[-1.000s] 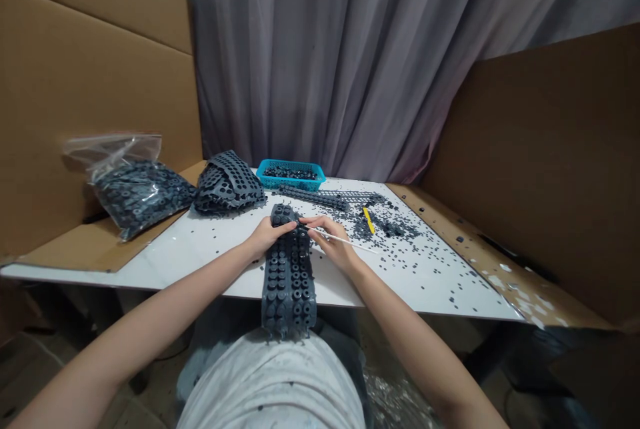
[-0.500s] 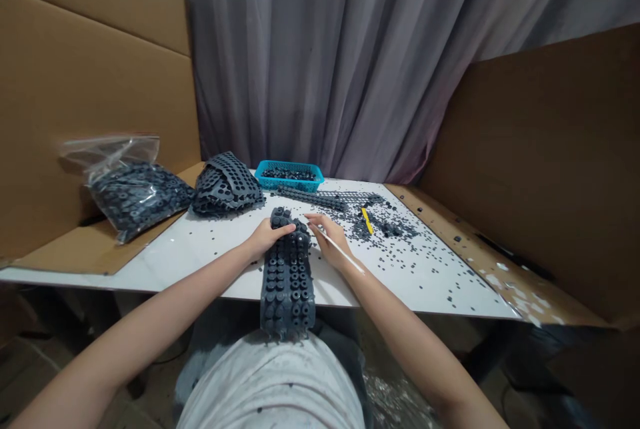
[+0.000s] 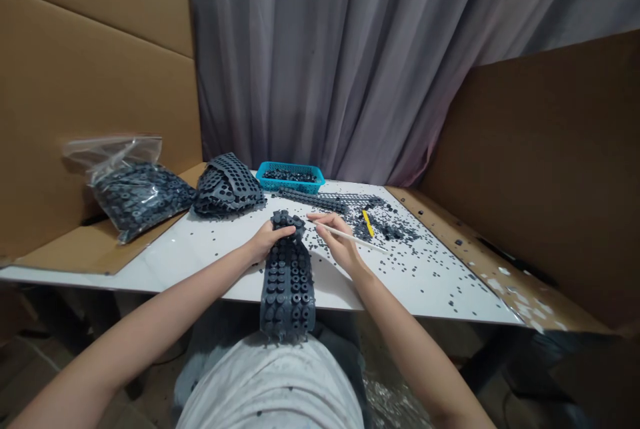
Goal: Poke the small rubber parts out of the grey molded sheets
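A dark grey rubber strip [image 3: 289, 289] with rows of round, holed studs hangs over the table's front edge towards my lap. My left hand [image 3: 266, 239] grips its upper end from the left, with the thumb laid across the studs. Just right of that end, my right hand [image 3: 336, 237] pinches a thin white stick [image 3: 367, 243]. The stick's tip points left at the strip's folded top; whether it touches is too small to tell. Its other end reaches out to the right over the table.
A clear zip bag [image 3: 143, 199] of dark parts and a heap of perforated sheets [image 3: 227, 185] lie left. A blue basket [image 3: 320, 179] with dark pieces stands at the back. A yellow tool [image 3: 368, 223] lies among scattered black bits. Cardboard walls [image 3: 540, 175] flank the white table [image 3: 400, 299].
My right hand has turned the white stick nearer to level, its rear end swinging up and right. The strip's top end is bent over more in my left hand.
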The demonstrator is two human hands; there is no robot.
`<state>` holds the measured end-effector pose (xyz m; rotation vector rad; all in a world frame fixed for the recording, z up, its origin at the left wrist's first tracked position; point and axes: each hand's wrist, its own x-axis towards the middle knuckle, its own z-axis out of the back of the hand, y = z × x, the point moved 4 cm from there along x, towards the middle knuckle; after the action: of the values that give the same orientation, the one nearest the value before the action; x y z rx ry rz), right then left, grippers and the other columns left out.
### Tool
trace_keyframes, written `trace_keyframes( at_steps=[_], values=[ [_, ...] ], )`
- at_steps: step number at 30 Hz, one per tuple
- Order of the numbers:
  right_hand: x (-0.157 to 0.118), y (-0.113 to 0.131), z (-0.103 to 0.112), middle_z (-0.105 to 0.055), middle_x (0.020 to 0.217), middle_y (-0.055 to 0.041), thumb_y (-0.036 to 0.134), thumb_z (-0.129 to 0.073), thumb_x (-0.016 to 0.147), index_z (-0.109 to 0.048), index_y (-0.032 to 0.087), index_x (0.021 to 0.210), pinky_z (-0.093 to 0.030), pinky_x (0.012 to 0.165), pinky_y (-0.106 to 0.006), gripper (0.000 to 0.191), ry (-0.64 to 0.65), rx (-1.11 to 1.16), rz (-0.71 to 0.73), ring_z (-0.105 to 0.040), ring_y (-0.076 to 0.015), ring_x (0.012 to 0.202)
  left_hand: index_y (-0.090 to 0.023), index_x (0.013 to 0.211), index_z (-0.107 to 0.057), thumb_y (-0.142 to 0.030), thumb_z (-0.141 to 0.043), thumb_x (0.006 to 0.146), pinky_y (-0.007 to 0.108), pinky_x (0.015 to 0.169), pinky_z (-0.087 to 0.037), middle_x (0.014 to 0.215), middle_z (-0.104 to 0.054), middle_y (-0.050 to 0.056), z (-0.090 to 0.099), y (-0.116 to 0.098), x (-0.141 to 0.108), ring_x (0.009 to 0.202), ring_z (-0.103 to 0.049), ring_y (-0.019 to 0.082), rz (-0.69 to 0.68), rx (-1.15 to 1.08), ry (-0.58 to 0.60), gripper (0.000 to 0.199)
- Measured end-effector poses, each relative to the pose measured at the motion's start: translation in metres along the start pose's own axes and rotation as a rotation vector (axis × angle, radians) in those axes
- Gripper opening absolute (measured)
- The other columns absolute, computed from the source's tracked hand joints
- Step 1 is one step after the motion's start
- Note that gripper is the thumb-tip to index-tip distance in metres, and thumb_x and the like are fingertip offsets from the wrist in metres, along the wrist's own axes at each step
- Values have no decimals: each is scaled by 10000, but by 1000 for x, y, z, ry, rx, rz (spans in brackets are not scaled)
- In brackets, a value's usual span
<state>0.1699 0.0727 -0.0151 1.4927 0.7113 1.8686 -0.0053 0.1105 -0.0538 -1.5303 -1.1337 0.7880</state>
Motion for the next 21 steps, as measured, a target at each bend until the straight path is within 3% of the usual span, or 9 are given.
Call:
trace_keyframes(
  at_steps=[5, 14, 21],
  values=[
    [-4, 1, -15, -669, 1110, -101, 440, -596, 853, -588, 216, 851, -496, 891, -409, 223, 127, 65, -15, -613, -247, 1086, -135, 951, -683, -356, -824, 595, 325, 761, -504, 877, -736, 74, 1, 1, 1, 775, -675, 212, -51, 45, -2, 442],
    [-4, -4, -15, -678, 1094, -99, 455, -601, 846, -598, 213, 860, -497, 894, -405, 243, 118, 69, -71, -621, -241, 1071, -136, 925, -707, -355, -808, 605, 357, 823, -501, 939, -739, 88, 4, 3, 4, 871, -675, 249, -116, 130, -40, 401],
    [-5, -9, -15, -672, 1124, -115, 438, -572, 869, -573, 210, 874, -512, 851, -396, 229, 164, 14, -46, -650, -239, 1018, -139, 882, -715, -337, -794, 604, 357, 822, -505, 898, -745, 76, 4, 0, 3, 841, -677, 243, -147, 176, -79, 350]
  ],
)
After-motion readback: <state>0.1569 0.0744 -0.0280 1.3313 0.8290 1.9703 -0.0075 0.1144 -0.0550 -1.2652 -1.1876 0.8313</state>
